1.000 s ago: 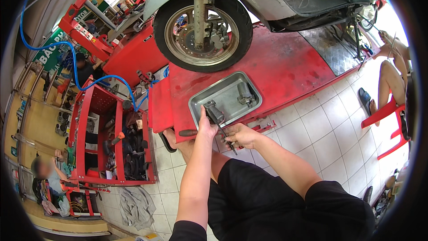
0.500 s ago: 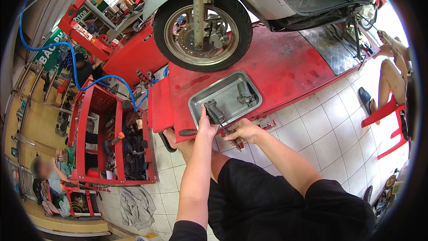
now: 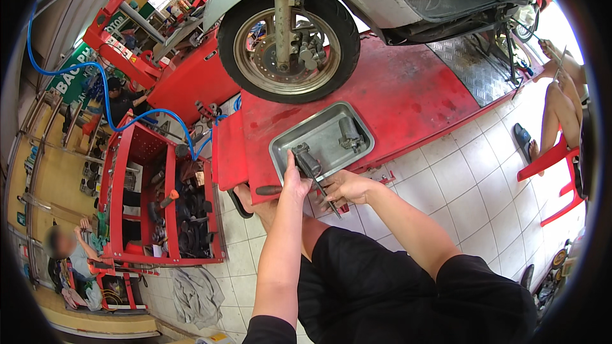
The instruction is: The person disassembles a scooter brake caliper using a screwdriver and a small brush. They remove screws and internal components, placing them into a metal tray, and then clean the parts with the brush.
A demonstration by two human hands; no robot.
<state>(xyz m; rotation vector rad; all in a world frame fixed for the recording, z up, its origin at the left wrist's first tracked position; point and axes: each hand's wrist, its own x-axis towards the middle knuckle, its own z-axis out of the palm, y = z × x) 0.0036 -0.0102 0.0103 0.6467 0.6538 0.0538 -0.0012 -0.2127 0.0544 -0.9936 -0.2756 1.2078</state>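
My left hand (image 3: pixel 296 181) is closed around a dark cylindrical motor-like part (image 3: pixel 308 162), held over the near left side of a shallow metal tray (image 3: pixel 274 151). My right hand (image 3: pixel 347 188) is just to the right, fingers closed on a slim dark rod-shaped tool (image 3: pixel 330 202). The rod slants from the near end of the part down toward me; its exact kind is not clear. A second dark cylindrical part (image 3: pixel 349 134) lies in the right half of the tray. Left of my left wrist, a dark tool handle (image 3: pixel 268 190) rests at the platform's edge.
The tray sits on a red lift platform (image 3: pixel 408 99) under a scooter's front wheel (image 3: pixel 288 44). A red tool cart (image 3: pixel 169 204) stands left, with a blue hose (image 3: pixel 153 111) above. A grey cloth (image 3: pixel 196 296) lies on the tiled floor. People sit at far left and right.
The fingers of my right hand have shifted around the rod, and more of its lower end shows. My left hand and the part stay nearly still.
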